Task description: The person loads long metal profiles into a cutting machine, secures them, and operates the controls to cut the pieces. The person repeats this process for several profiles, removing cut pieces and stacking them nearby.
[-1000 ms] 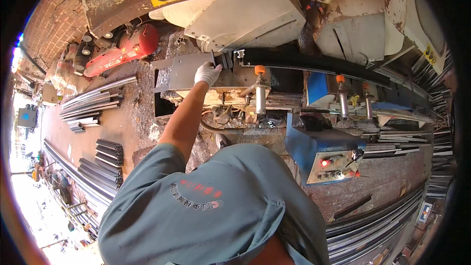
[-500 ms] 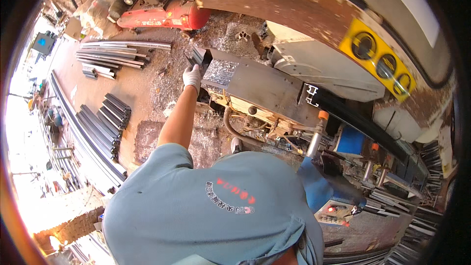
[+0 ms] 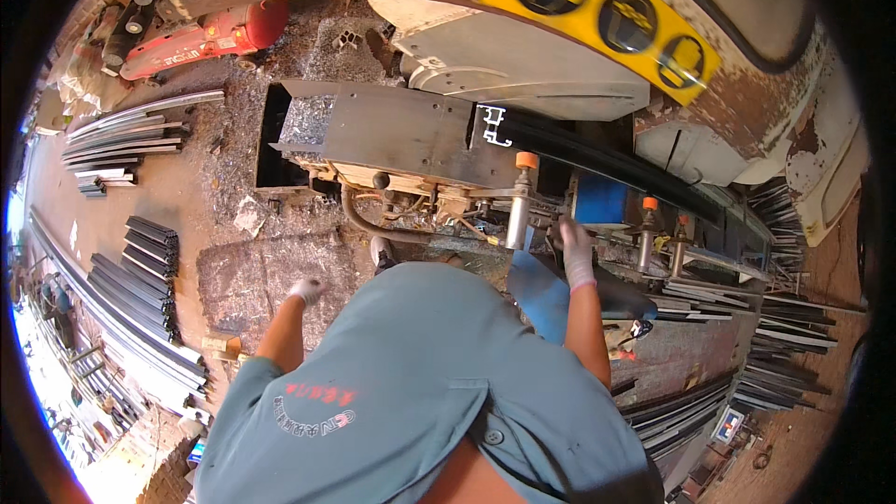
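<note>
My left hand (image 3: 308, 290), in a pale glove with dirty fingertips, hangs left of my body with its fingers curled in. Nothing shows in it. Over the machine's front edge is my gloved right hand (image 3: 573, 248), just right of an upright clamp cylinder (image 3: 519, 210) with an orange cap. Its dark fingers blend into the parts behind, so their grip is unclear. Beyond both hands lies the steel machine table (image 3: 397, 131). A long black profile (image 3: 597, 154) rests along it to the right, its bare metal cut end facing left.
A dark open bin (image 3: 273, 163) sits at the table's left end. A guard cover (image 3: 532, 75) and a yellow warning label (image 3: 597, 14) are above. Stacked profiles (image 3: 135, 271) lie on the floor at left, below a red compressor tank (image 3: 205, 42). More clamps (image 3: 647, 233) stand at right.
My left hand has left the short profile piece at the table's left end and drawn back to my side; that piece no longer shows. My right hand has come into view. The view has shifted right.
</note>
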Demonstrator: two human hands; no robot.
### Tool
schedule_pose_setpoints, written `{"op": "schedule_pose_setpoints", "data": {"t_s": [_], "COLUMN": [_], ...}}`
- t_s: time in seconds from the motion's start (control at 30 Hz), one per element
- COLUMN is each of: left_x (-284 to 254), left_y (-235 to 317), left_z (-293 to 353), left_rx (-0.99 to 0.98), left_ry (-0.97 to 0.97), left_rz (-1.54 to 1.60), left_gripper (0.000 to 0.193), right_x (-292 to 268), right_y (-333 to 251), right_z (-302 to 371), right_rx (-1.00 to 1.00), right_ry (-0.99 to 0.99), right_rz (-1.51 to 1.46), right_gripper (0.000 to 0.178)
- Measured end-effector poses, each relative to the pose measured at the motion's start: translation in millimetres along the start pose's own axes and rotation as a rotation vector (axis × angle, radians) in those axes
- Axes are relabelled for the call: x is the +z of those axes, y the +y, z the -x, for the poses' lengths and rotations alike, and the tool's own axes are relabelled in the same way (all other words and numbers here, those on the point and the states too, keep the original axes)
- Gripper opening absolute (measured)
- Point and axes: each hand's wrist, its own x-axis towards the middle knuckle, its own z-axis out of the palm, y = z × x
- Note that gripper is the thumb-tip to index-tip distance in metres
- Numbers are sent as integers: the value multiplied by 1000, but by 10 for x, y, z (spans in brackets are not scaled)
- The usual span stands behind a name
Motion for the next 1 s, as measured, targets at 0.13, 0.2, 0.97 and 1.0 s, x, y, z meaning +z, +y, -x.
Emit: {"op": "schedule_pose_setpoints", "data": {"t_s": [0.13,0.2,0.97,1.0], "left_x": [905,1035,1536,1444], "left_y": [-39,210,319,320], "left_z": [629,948,1967,1948], "left_rx": [39,-43,119,135], "left_ry": [-35,23,292,291], "left_rz": [194,308,462,459], "left_gripper": [56,52,38,38], "right_x": [25,75,-449,-446], "right_y": [-314,-476,-1194,-1217], "right_z": [-856,-1167,-1469,-1346], "right_rx": [184,250,574,537], "right_ry": [68,206,628,616], "right_rz": [-575,-902,-1131,-1112], "right_gripper": [87,81,85,86]}}
